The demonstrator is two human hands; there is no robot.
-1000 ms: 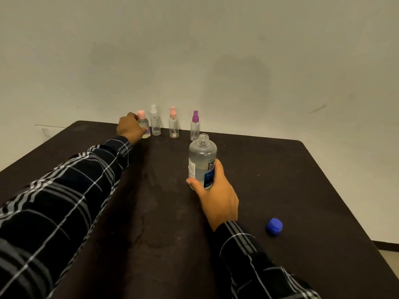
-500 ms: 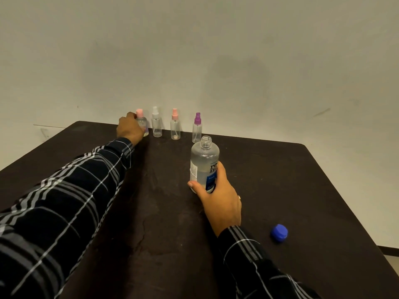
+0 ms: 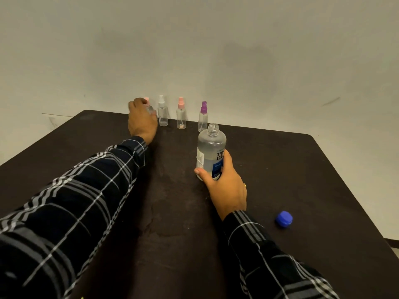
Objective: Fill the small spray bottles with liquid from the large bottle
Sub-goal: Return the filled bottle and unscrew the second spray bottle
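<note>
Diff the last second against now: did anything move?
Left hand has closed further round the leftmost spray bottle, now hiding most of it; whether it has lifted is unclear. Unchanged: right hand holding the open large bottle upright, three other spray bottles standing, blue cap on the table.

Spray bottles (image 3: 181, 117) at table (image 3: 280, 169) back edge; lg bottle (image 3: 210, 152) in front (cap (image 3: 284, 219) nearer, right).

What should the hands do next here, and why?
Probably draw the leftmost spray bottle back from the row: the left hand is wrapped around it, but its pink sprayer top is on, so it needs unscrewing. The large bottle, gripped by the right hand, is uncapped already, a blue cap lying aside.
</note>
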